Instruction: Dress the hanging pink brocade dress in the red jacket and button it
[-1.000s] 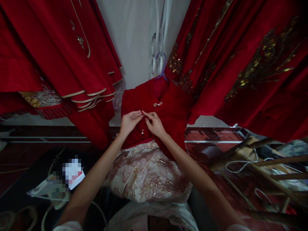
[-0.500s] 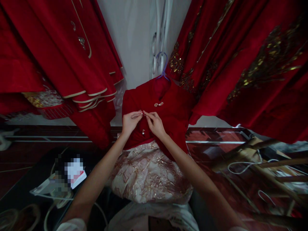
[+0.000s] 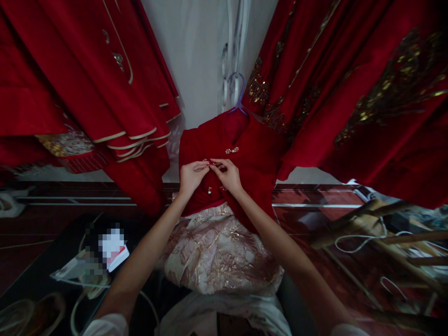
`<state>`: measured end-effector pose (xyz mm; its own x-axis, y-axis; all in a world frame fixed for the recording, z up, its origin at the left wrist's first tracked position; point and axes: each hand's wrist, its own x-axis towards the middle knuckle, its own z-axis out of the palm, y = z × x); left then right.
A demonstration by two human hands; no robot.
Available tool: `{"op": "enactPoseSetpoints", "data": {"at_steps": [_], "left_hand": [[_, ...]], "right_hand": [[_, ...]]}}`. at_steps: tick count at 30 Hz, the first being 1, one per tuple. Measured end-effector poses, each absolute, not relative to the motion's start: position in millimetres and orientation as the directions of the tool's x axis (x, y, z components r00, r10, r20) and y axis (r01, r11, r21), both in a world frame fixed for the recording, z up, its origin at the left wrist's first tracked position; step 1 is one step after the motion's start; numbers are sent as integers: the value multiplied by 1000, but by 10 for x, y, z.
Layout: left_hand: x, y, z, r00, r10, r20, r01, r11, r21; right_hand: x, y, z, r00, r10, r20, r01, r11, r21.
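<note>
"So, how is this fingertip work best done?"
"Gently, with the red garment (image 3: 258, 170) kept slack."
"And the fingers?"
"Its front is pinched by the tips of the left hand (image 3: 192, 178) and right hand (image 3: 229, 176), nearer than and left of a beaded clasp (image 3: 232, 150); the exact part cannot be made out."

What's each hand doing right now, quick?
Left hand: closed, pinching the red cloth top with beaded clasps.
Right hand: closed, fingertips pinching that top too.
</note>
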<state>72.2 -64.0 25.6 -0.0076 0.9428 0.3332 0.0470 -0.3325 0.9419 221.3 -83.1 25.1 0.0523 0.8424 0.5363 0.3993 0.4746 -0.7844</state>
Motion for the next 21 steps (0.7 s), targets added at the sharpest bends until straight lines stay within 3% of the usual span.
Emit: {"op": "enactPoseSetpoints", "data": {"at_steps": [5, 16, 21], "left_hand": [[664, -583, 258, 43, 955, 293, 43, -294, 955], [636, -577, 309, 77, 956, 282, 62, -287, 956], [543, -543, 328, 139, 937, 321, 171, -342, 924]], "right_hand": [[2220, -808, 224, 48, 844, 533, 376, 480, -793], [2193, -870, 266, -34, 787, 615, 534, 535, -655], [2188, -853, 288, -37, 802, 596, 571, 507, -646]]}}
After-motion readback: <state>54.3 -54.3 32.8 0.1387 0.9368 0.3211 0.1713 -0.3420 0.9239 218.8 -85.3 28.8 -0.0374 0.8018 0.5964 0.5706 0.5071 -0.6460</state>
